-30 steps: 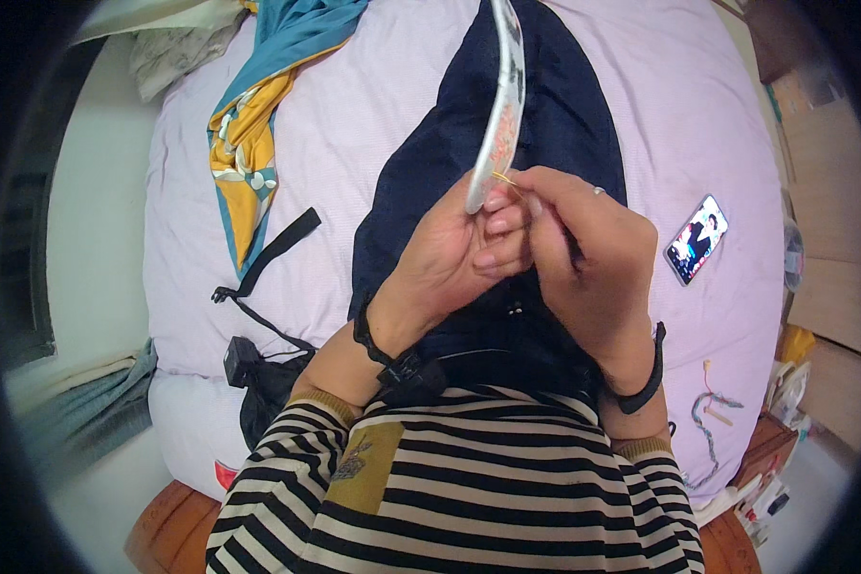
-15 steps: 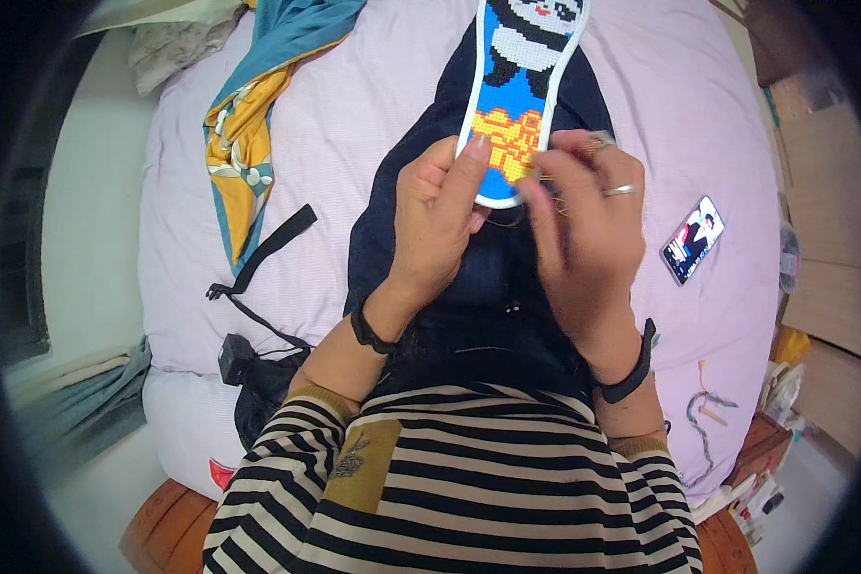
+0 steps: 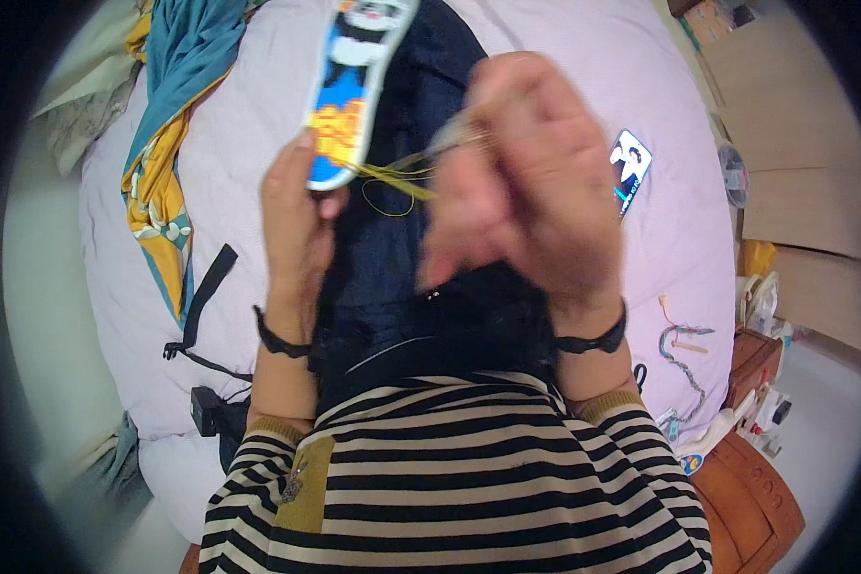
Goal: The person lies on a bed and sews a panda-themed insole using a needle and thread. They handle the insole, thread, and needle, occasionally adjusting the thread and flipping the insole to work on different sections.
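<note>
A cross-stitched insole (image 3: 342, 94) with a white border, a panda, blue ground and yellow-orange pattern tilts over my dark-clad lap. My left hand (image 3: 297, 210) pinches its lower end, thumb on top and fingers beneath. From the insole's lower edge, yellow thread (image 3: 397, 180) stretches toward my right hand, with a loose loop hanging below. My right hand (image 3: 550, 182) is raised to the right, fingers curled around the thread and smeared by motion. Any needle in it cannot be made out.
I sit on a bed with a pale pink sheet (image 3: 258, 105). A teal and yellow cloth (image 3: 163, 191), a black strap (image 3: 206, 297) and a small black box (image 3: 204, 411) lie left. To the right are a lit phone (image 3: 631, 167), a braided cord (image 3: 681, 368) and wooden furniture (image 3: 751, 488).
My right hand has moved away from the insole, drawing out a length of yellow thread. The insole and my left hand sit further left in view, and the whole view has shifted.
</note>
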Tool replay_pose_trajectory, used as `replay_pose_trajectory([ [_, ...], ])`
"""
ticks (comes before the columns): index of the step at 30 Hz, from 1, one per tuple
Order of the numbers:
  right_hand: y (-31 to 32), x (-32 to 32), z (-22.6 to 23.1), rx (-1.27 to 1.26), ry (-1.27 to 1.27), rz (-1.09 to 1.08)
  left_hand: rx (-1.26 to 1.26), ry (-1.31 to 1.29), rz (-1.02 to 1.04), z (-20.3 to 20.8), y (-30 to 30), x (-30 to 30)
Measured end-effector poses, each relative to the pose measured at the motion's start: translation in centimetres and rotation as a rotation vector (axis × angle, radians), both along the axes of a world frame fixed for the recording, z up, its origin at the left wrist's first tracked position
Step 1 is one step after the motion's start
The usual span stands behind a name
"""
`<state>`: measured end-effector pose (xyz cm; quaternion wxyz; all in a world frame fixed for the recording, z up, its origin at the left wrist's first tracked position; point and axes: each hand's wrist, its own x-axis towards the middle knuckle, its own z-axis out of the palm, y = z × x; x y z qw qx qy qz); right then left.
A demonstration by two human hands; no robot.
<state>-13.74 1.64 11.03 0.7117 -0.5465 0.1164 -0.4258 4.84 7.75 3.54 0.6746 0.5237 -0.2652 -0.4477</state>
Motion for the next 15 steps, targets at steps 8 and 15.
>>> replay_pose_trajectory([
  [8, -3.5, -19.4, 2.0, 0.322, -0.48, -0.415, -0.118, 0.296, 0.271, -2.4, 4.3, 17.8],
  [15, -6.3, -21.7, -1.9, -0.325, 0.382, -1.506, -0.211, 0.439, 0.515, -5.8, 9.9, 26.2],
])
